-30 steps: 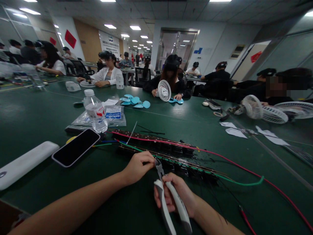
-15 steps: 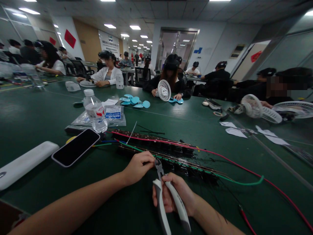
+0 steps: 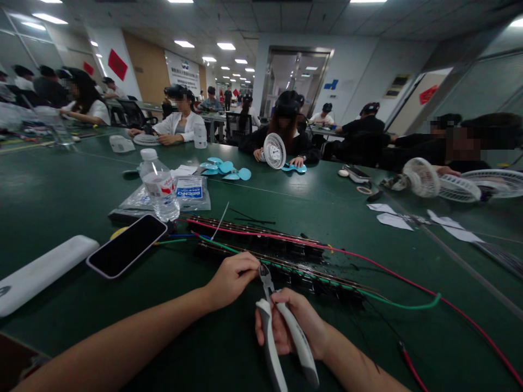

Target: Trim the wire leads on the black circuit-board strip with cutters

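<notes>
My right hand (image 3: pixel 292 321) grips a pair of diagonal cutters (image 3: pixel 267 283) with light grey handles, which are spread apart. The cutters' jaws point away from me and meet the fingertips of my left hand (image 3: pixel 233 277). Those fingers are pinched together at the near edge of a long black strip assembly (image 3: pixel 286 267); what they hold is too small to make out. A green wire (image 3: pixel 347 284) runs along this strip. Behind it lies a second dark strip (image 3: pixel 261 237) with a red wire (image 3: pixel 294 240) along its top. A thin pale tie (image 3: pixel 220 220) sticks up at the left.
At the left are a smartphone (image 3: pixel 127 246), a white oblong case (image 3: pixel 44 275) and a water bottle (image 3: pixel 157 185) beside plastic bags (image 3: pixel 196 201). Blue fan blades (image 3: pixel 224 167) lie farther back. Opposite, a person holds a white fan (image 3: pixel 274 151). Paper pieces (image 3: pixel 394 220) lie at the right.
My hands and the cutters stay almost still. At the far right, a co-worker's hand and the white fan parts near it have shifted slightly.
</notes>
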`<state>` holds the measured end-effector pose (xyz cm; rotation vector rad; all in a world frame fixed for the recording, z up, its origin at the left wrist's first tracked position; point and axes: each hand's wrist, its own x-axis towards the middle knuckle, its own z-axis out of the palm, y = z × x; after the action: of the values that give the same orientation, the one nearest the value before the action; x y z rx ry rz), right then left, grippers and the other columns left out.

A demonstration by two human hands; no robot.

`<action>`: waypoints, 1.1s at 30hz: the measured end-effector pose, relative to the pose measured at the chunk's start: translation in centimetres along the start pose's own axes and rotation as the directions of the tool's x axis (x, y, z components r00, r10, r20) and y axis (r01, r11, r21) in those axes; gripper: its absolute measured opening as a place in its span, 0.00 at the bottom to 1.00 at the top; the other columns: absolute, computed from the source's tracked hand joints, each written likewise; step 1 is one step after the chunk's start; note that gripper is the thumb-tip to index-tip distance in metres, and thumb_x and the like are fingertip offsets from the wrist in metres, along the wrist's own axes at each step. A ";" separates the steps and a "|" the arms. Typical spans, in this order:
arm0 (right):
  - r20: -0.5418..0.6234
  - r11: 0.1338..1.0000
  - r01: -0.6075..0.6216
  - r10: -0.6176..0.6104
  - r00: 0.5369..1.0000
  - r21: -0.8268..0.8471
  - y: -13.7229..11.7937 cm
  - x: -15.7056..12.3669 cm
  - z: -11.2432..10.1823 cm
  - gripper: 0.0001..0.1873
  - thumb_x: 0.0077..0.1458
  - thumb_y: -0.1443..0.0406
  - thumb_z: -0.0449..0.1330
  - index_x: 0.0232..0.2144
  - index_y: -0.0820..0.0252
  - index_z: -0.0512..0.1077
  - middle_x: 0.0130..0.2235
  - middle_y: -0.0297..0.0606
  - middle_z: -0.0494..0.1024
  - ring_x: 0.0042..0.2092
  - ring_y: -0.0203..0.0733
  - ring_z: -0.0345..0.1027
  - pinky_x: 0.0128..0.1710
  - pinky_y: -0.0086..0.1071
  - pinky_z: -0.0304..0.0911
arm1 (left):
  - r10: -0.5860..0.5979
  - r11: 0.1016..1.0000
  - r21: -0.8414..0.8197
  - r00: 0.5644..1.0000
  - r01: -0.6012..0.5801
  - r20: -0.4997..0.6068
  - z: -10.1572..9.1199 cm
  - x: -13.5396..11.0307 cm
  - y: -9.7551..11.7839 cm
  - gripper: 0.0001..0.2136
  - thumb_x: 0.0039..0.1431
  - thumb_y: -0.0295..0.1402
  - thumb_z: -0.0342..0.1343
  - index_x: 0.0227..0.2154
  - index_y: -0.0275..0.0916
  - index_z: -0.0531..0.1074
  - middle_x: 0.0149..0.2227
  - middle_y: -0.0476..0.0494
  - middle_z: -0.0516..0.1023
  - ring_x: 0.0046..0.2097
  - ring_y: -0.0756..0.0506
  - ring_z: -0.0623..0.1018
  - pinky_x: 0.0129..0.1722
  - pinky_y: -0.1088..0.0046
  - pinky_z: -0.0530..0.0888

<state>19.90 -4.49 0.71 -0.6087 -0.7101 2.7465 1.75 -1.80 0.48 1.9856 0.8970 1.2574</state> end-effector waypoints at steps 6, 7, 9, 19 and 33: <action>0.020 1.000 -0.011 0.010 1.000 0.007 -0.1 0.0 0.0 0.25 0.49 0.54 0.45 0.28 0.72 0.70 0.25 0.50 0.74 0.20 0.31 0.49 0.18 0.25 0.38 | -0.012 1.000 -0.003 1.000 0.012 0.007 -0.1 0.1 0.0 0.08 0.58 0.26 0.51 0.27 0.35 0.75 0.31 0.42 0.75 0.36 0.47 0.74 0.39 0.70 0.71; 0.017 1.000 -0.011 0.010 1.000 0.011 -0.1 0.0 0.0 0.25 0.49 0.54 0.45 0.28 0.72 0.70 0.25 0.50 0.74 0.19 0.31 0.49 0.18 0.25 0.38 | -0.010 1.000 -0.004 1.000 0.010 0.009 -0.1 0.1 0.1 0.08 0.58 0.26 0.50 0.28 0.34 0.75 0.31 0.42 0.75 0.36 0.47 0.74 0.39 0.70 0.71; 0.011 1.000 -0.007 0.007 1.000 0.016 -0.1 0.0 0.0 0.24 0.49 0.55 0.44 0.28 0.71 0.70 0.25 0.51 0.74 0.19 0.31 0.50 0.18 0.25 0.38 | -0.006 1.000 -0.006 1.000 0.006 0.011 -0.1 0.1 0.1 0.08 0.58 0.26 0.50 0.28 0.34 0.75 0.32 0.42 0.75 0.36 0.47 0.74 0.39 0.70 0.71; 0.004 1.000 -0.021 0.021 1.000 0.020 0.0 0.0 -0.1 0.24 0.48 0.54 0.46 0.29 0.72 0.69 0.28 0.52 0.75 0.19 0.31 0.52 0.17 0.25 0.38 | -0.021 1.000 -0.006 1.000 0.021 0.015 -0.1 0.1 0.0 0.08 0.57 0.25 0.51 0.27 0.34 0.74 0.32 0.42 0.75 0.36 0.48 0.74 0.40 0.70 0.71; 0.016 1.000 -0.021 0.021 1.000 0.022 0.0 0.0 -0.2 0.24 0.47 0.54 0.46 0.27 0.71 0.69 0.25 0.50 0.74 0.18 0.31 0.53 0.16 0.24 0.38 | -0.007 1.000 -0.024 1.000 0.007 0.019 -0.1 0.1 -0.1 0.07 0.57 0.25 0.52 0.27 0.34 0.74 0.31 0.43 0.75 0.35 0.48 0.74 0.40 0.70 0.70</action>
<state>20.04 -4.41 0.55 -0.5932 -0.6794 2.7777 1.64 -1.66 0.45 1.9704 0.8753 1.2384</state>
